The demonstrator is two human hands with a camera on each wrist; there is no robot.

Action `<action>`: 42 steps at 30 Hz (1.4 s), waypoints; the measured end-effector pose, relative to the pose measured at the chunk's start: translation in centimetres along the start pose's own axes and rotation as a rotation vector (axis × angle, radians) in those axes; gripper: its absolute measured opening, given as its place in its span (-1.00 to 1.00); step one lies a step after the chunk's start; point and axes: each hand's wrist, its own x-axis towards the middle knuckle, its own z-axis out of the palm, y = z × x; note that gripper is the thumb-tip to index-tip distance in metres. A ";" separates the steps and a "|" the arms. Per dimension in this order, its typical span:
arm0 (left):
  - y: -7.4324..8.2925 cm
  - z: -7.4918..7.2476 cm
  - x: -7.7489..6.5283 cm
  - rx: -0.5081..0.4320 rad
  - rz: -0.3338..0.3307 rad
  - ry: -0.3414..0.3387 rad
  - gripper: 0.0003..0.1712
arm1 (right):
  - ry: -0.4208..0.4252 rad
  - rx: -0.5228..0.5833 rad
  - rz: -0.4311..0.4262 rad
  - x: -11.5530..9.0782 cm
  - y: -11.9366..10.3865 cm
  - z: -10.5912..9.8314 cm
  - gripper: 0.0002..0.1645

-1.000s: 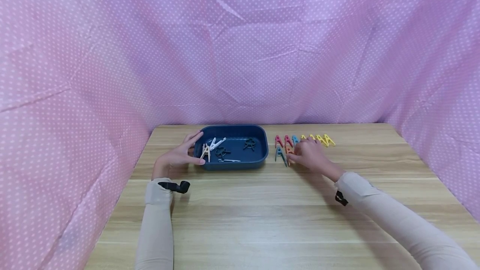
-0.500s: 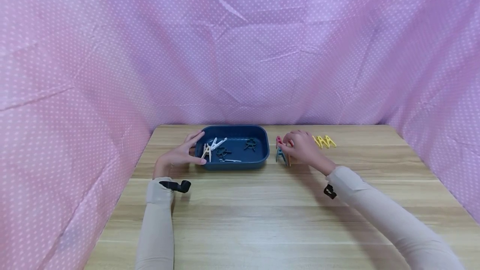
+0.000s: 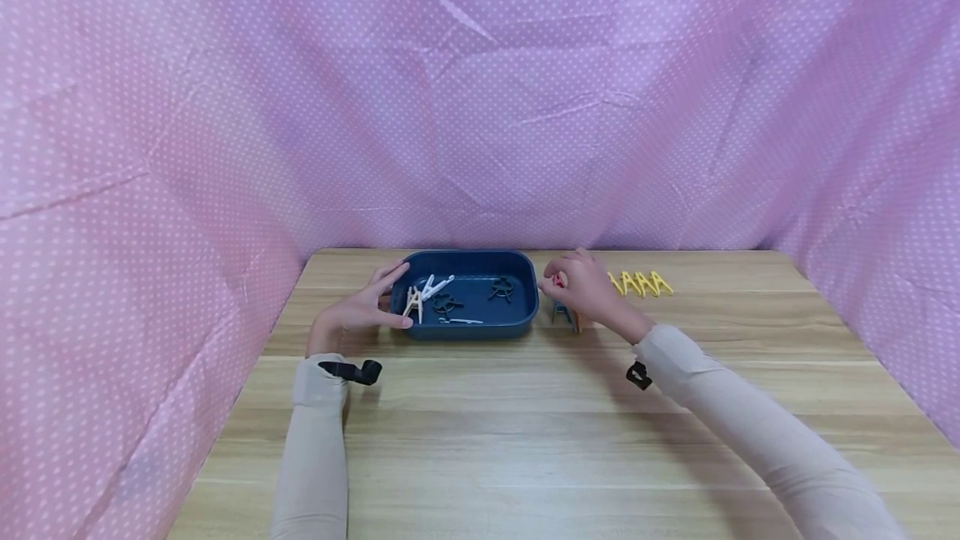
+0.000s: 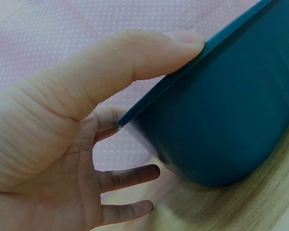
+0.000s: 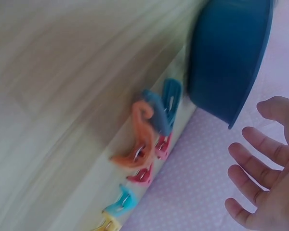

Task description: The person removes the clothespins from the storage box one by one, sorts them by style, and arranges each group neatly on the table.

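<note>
My left hand (image 3: 363,309) holds the left end of a dark blue tub (image 3: 480,330), thumb along the front rim and fingers toward the back. In the left wrist view the thumb (image 4: 149,55) lies on the rim; two lower fingers stand apart from the wall. My right hand (image 3: 588,286) hovers over clothespins just right of the tub, fingers spread and holding nothing in the right wrist view. Below it are an orange clothespin (image 5: 140,134), a grey-blue clothespin (image 5: 158,111), a teal clothespin (image 5: 171,101) and red clothespins (image 5: 143,175), partly hidden from the head camera.
Inside the tub lie a white clothespin (image 3: 433,287), a cream clothespin (image 3: 414,304), dark green clips (image 3: 501,288) and a thin white piece (image 3: 461,322). Several yellow clothespins (image 3: 642,283) stand in a row farther right. A pink dotted curtain (image 3: 480,148) hangs behind the table (image 3: 480,440).
My right hand has moved left over the row of clothespins, toward the tub, uncovering the yellow clothespins and covering the red ones. My left hand and the tub stay in place.
</note>
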 end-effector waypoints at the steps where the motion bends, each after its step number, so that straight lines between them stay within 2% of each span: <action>1: 0.0 0.0 0.0 0.009 -0.002 0.001 0.17 | 0.007 0.003 -0.010 0.1 -0.2 0.1 -0.76; 9: 0.0 0.1 -0.1 -0.001 0.001 -0.002 0.17 | -0.028 -0.006 -0.045 1.1 -2.0 0.8 -0.70; 14: 0.1 0.1 -0.1 -0.018 0.002 0.002 0.19 | -0.069 0.021 -0.033 1.9 -3.5 1.4 -0.68; 26: -0.4 0.0 0.2 -0.032 0.010 -0.009 0.19 | -0.136 0.078 -0.048 3.4 -7.4 3.9 -0.68; 33: -0.5 0.0 0.3 -0.055 -0.007 0.000 0.19 | -0.142 0.079 -0.053 4.3 -9.3 5.6 -0.74; 42: -0.2 -0.2 0.3 -0.057 0.020 -0.015 0.20 | -0.206 0.218 -0.015 5.4 -11.4 7.3 -0.70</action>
